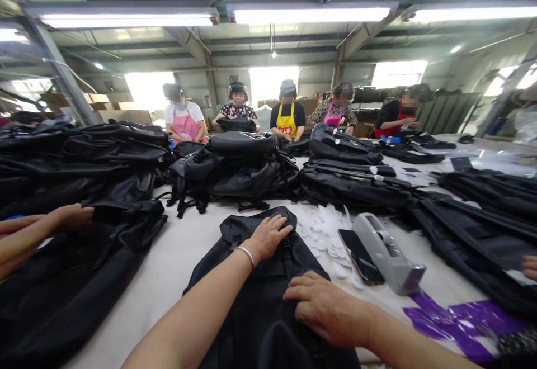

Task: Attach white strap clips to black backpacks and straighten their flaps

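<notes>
A black backpack [260,302] lies flat on the white table [168,268] right in front of me. My left hand [268,236], with a bracelet on the wrist, rests palm down on the backpack's far end, fingers stretched out. My right hand [323,304] lies flat on the backpack's middle, fingers pointing left and slightly spread. Neither hand holds anything.
Another person's hand [73,215] reaches in at the left onto a pile of black bags [75,190]. More black backpacks [247,176] are stacked across the table. A grey tape dispenser [388,254], a phone [359,254], white round pieces [325,232] and purple sheets [448,318] lie at right. Several aproned workers stand at the far side.
</notes>
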Motion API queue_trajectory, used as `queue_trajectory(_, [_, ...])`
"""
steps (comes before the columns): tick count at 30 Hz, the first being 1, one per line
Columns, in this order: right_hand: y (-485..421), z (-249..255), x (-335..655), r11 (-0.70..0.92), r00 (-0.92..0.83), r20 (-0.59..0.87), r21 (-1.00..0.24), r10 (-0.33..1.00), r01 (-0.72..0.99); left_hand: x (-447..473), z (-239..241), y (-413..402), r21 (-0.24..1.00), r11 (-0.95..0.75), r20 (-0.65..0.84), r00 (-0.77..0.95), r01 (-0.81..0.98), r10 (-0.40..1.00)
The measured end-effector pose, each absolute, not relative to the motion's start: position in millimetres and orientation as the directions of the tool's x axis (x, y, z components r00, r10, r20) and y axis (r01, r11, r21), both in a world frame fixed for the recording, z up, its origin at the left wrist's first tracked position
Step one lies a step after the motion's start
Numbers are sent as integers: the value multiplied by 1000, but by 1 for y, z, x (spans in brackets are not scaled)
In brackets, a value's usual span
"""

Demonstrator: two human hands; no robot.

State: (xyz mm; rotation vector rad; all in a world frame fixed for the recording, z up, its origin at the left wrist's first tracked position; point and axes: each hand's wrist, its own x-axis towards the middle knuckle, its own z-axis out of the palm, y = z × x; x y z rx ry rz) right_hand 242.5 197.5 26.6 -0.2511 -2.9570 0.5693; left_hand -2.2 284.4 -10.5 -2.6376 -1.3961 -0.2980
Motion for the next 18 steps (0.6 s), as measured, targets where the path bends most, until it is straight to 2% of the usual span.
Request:
queue_trajectory(5, [200, 27, 255, 852, -986, 35, -509, 164, 123, 0, -30, 311, 42, -484, 200, 467, 874, 861])
queue_trajectory(8, [201, 22, 264, 837, -983, 35, -531, 178, 133, -3, -42, 317, 65, -457, 190, 438, 887, 878])
queue_trajectory(14, [219, 14, 259, 849, -991, 78, -526, 104, 48, -3, -53, 318, 105, -429, 192, 405, 897, 894])
queue_trajectory(18, [224, 19, 244, 829, -957, 151, -545, 246, 127, 1, -49, 315, 125, -412, 205, 383, 903, 901])
